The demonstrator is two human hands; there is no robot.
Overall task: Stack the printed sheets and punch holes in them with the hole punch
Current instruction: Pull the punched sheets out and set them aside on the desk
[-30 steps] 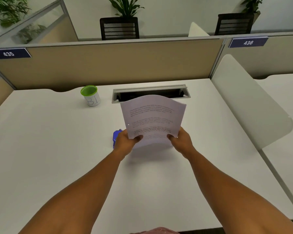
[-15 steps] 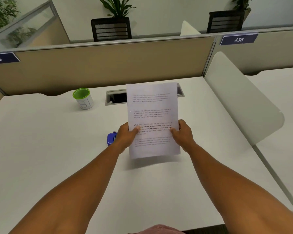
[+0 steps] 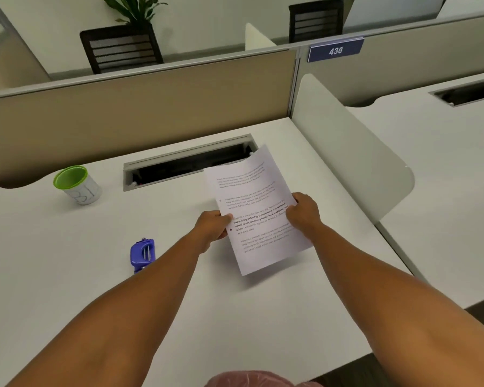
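Now I've swung the sheets (image 3: 259,210) from upright to a slant, off to the right of the hole punch (image 3: 142,254), which has come into full view on the tabletop (image 3: 67,275). Left hand (image 3: 211,229) and right hand (image 3: 303,210) each pinch a side edge. The stack looks squared, so punching should follow.
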